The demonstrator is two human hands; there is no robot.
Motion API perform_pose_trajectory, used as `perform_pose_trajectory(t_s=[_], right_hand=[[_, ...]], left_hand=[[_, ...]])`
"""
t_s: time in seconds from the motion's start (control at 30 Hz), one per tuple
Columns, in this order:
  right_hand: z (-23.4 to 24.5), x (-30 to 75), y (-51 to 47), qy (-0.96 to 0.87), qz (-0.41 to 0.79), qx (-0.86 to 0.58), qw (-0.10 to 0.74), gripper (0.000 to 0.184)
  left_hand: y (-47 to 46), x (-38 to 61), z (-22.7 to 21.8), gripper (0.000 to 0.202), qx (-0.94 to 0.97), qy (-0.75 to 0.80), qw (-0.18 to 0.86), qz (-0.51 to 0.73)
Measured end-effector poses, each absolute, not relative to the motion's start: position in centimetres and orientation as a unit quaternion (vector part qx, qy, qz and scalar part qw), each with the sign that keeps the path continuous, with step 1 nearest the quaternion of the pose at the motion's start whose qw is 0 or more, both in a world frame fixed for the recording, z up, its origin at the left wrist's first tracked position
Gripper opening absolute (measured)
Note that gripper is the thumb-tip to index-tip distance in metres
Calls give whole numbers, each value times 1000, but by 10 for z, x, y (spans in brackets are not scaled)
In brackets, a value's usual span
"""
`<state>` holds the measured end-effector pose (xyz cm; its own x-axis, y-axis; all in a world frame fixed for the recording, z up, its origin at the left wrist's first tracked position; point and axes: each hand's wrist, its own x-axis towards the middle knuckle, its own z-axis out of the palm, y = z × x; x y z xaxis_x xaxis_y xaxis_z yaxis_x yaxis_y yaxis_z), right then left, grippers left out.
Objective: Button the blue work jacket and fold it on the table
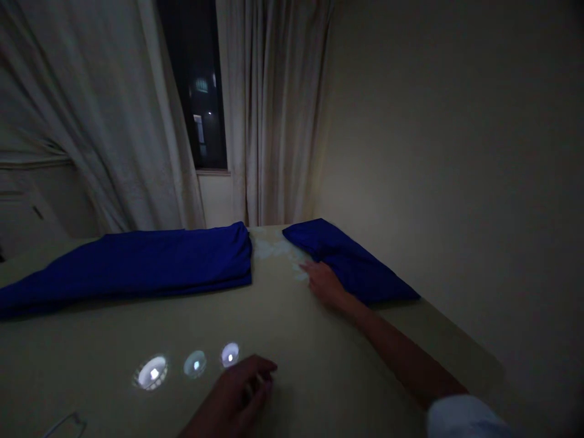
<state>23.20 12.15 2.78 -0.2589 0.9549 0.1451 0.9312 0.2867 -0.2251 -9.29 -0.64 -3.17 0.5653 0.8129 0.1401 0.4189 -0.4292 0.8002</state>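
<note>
Two pillows: our blue pillow (pixel 351 261) lies at 2 o'clock on the bed (pixel 296 340); a longer one (pixel 137 264) at 10.
Right hand (pixel 325 281): released, fingers touching the pillow's edge.
Left hand (pixel 239 392): loosely curled, resting at 6 o'clock.

A deep blue, soft fabric pillow (pixel 351 261) lies flat and slightly rumpled on the pale bed, touching the outstretched right hand (pixel 325 282) along its near edge. It sits well beyond the left hand (pixel 241 392), with its far corner pointing toward the curtain.
</note>
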Motion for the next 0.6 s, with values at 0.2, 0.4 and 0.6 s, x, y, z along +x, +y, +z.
perform_pose_trajectory(t_s=[0.2,0.4,0.6], right_hand=[[-3,173,37,-850,163,-474,164,56],[0,182,45,-802,248,-486,242,58],[-15,192,77,-612,429,-489,450,71]], left_hand=[[139,-114,18,53,786,561,20,259],[208,-141,56,54,694,706,59,127],[158,-120,137,63,653,701,-5,286]])
